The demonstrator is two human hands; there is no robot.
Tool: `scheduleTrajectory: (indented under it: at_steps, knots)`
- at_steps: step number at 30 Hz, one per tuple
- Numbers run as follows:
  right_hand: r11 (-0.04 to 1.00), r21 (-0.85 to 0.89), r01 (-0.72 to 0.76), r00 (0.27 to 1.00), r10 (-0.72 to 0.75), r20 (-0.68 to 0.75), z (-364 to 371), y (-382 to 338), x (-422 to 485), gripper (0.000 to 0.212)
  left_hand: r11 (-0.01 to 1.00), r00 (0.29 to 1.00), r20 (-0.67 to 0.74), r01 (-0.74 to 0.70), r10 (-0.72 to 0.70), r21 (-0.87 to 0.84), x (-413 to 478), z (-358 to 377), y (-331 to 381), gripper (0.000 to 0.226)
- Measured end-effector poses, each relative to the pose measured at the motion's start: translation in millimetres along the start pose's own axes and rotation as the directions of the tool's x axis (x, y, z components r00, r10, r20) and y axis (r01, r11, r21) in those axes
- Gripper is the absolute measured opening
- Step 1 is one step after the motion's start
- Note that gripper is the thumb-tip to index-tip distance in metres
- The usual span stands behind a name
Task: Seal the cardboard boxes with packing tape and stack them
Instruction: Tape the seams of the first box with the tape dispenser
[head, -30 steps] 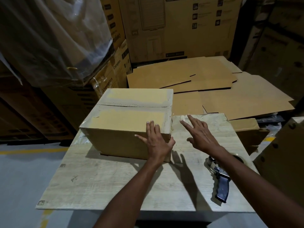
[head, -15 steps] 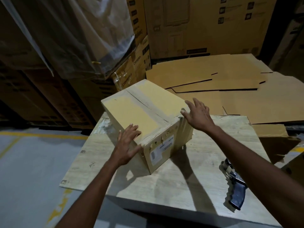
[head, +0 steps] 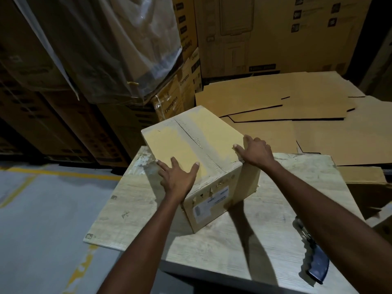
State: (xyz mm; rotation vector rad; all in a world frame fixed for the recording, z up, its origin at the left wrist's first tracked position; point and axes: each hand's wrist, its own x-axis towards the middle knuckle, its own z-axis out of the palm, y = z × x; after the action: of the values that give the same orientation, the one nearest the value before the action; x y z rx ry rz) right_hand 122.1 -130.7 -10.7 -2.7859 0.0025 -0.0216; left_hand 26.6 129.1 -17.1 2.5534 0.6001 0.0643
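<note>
The left hand (head: 178, 179) lies flat with its fingers spread and straight, palm pressed on the top of the cardboard box (head: 186, 143) at its near left edge, thumb stretched out across the top and nothing clasped. The right hand (head: 255, 151) grips the opposite top edge: its thumb rests on the top face and its fingers curl down over the right side, out of sight. The box stands between the two hands on the pale wood-grain table (head: 275, 209), turned so that one lower corner points toward the person. A dull strip of packing tape (head: 198, 141) runs along the centre seam of its closed top flaps, and a white label (head: 210, 203) is stuck to the near end face. Well apart from the box, by the table's near right edge, lies a tape dispenser (head: 316, 266) with a dark handle, partly hidden by the right forearm. Behind the table, flattened cardboard sheets (head: 297, 107) lie in overlapping layers. Printed cartons (head: 275, 28) are stacked at the back, a plastic-wrapped load (head: 106, 49) stands at the left, and the grey floor (head: 42, 209) carries a yellow line.
</note>
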Motion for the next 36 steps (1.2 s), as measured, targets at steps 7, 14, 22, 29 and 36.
scheduleTrajectory:
  at_steps: [7, 14, 22, 29, 36]
  knots:
    - [0.999, -0.001, -0.051, 0.997, 0.051, -0.062, 10, -6, -70, 0.076, 0.963, 0.969, 0.143, -0.223, 0.202, 0.148, 19, -32, -46, 0.105]
    - [0.993, 0.070, 0.090, 0.990, -0.097, 0.099, 0, -16, -67, 0.081, 0.936, 0.944, 0.206, -0.297, 0.258, 0.188, 23, -38, -46, 0.103]
    - [0.999, -0.042, 0.004, 0.992, 0.001, 0.124, 10, -19, -93, 0.071, 0.906, 0.904, 0.268, -0.386, 0.333, 0.173, 36, -37, -46, 0.103]
    - [0.994, -0.020, -0.107, 0.988, 0.109, 0.110, 13, -17, -117, 0.074, 0.872, 0.855, 0.320, -0.470, 0.409, 0.140, 46, -34, -35, 0.099]
    - [0.996, 0.010, -0.092, 0.990, 0.090, 0.107, 10, -9, -118, 0.075, 0.855, 0.871, 0.251, -0.475, 0.423, 0.207, 30, -29, -39, 0.096]
